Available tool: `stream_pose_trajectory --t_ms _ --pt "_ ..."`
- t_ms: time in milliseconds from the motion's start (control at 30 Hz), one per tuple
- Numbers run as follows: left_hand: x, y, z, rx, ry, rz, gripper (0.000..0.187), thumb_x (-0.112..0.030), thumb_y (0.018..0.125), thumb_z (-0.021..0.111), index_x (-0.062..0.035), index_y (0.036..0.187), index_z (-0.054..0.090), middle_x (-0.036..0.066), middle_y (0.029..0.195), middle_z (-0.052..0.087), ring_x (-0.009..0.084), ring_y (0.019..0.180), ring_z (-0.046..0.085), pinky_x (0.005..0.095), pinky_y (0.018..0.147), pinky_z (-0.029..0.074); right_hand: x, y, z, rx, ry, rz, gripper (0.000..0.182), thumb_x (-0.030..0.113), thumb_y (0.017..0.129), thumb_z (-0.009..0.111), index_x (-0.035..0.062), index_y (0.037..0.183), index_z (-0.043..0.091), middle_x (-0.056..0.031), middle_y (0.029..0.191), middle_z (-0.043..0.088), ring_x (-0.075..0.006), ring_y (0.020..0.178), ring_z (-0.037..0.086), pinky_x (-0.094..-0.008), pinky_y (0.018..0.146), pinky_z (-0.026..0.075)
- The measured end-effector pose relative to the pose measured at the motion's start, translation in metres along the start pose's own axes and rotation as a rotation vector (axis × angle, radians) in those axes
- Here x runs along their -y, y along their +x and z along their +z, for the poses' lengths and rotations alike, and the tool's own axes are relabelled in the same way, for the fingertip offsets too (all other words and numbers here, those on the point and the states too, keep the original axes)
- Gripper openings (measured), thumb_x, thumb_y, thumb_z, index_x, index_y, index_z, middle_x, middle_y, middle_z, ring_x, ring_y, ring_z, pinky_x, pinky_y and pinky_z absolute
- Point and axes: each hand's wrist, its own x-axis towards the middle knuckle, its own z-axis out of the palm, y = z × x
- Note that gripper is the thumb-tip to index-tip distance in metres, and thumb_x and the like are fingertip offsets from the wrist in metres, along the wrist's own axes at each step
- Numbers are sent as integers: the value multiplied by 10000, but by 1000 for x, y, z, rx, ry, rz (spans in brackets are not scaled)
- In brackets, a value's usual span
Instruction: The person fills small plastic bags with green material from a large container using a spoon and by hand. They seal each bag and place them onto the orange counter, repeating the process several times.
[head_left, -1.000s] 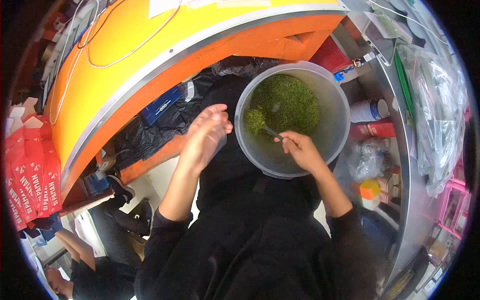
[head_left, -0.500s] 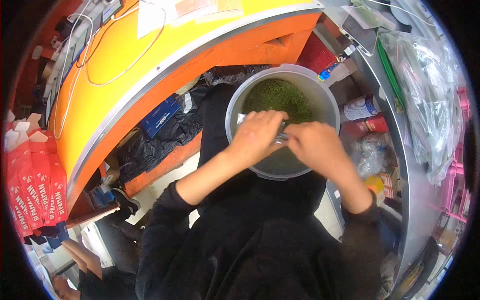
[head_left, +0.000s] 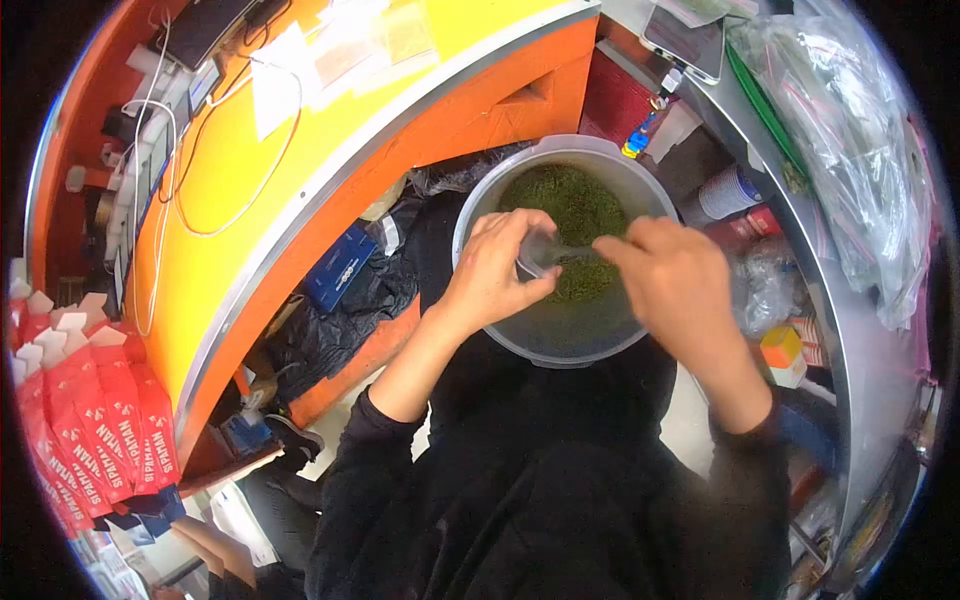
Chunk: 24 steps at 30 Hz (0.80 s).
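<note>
A pale plastic tub (head_left: 560, 352) stands in front of my body, with loose green dried herb (head_left: 575, 200) inside it. Over the tub, my left hand (head_left: 492, 265) is curled around a small clear plastic bag (head_left: 538, 252) whose mouth is held rounded and open. My right hand (head_left: 675, 270) pinches the handle of a spoon (head_left: 578, 252), with its far end at the bag's mouth. What the spoon carries cannot be made out.
A yellow-topped counter (head_left: 330, 130) curves along the left and front, with cables and flat pouches on it. Red boxes (head_left: 100, 420) stand at far left. Clear plastic bags (head_left: 830, 150) lie on the grey counter at right. Another person's arm (head_left: 215, 545) shows at lower left.
My hands have moved apart, and the bag's mouth now faces the spoon. My right hand has shifted right and up. The whole view has turned slightly.
</note>
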Motion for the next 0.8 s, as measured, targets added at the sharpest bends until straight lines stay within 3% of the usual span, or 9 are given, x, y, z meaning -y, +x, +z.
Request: stream_pose_trajectory --t_ms 233,333,433,500,567,600,700,733,800 --pt "9 -4 4 -40 -277 -122 474 -97 660 720 -42 1067 485 103 970 581 214 941 577 325 878 419 -15 -6 -15 24 116 147 171 93 726 627 107 883 695 -47 731 583 -237 710 594 -339 641 479" --pt "4 -10 1 -395 -465 -38 457 -64 701 725 -29 1061 447 84 959 546 183 947 541 338 897 417 -26 -12 -31 85 203 307 200 86 727 648 92 922 691 -49 812 622 -258 769 599 -363 687 481" --pt "-6 -4 7 -494 -531 -57 507 -39 716 730 -37 1101 400 78 957 527 171 943 527 324 898 410 -22 -14 -9 36 217 181 242 110 740 656 84 980 673 -72 917 635 -277 874 593 -384 764 470" --pt "-15 -4 24 -517 -726 -173 517 -34 709 735 -42 1102 400 67 955 512 160 945 514 323 890 410 -5 -10 15 84 353 128 469 210 738 697 39 1156 568 -143 1108 598 -312 1056 551 -406 922 424" --pt "-31 0 32 -530 -802 -125 578 -55 691 766 -39 1132 393 63 953 506 161 938 513 313 882 413 14 -5 45 43 647 94 525 220 771 678 22 1224 501 -169 1137 579 -339 1056 550 -418 889 449" --pt "-38 2 29 -512 -861 -78 666 -88 674 796 -28 1201 393 72 1006 533 160 967 523 304 887 414 17 -5 55 68 737 146 418 163 809 642 6 1180 532 -170 1099 599 -304 979 602 -367 824 481" --pt "-35 -1 4 -288 -1002 -249 611 -102 708 784 -7 1211 451 69 1040 578 144 979 548 283 867 429 10 -4 61 214 1067 300 318 109 828 612 -11 1118 561 -168 1028 621 -236 897 636 -300 777 484" --pt "-32 -6 4 -276 -908 -350 350 -74 771 728 8 1084 594 54 954 641 113 897 590 248 803 456 12 -4 61 118 1162 279 190 83 846 607 -15 1009 608 -120 927 653 -163 842 634 -267 756 478" --pt "-28 -12 2 -299 -832 -406 192 -58 793 705 7 965 650 44 859 654 100 813 599 232 752 467 19 -3 62 -16 1382 361 136 66 844 617 -10 957 622 -87 885 651 -137 816 624 -266 744 484"
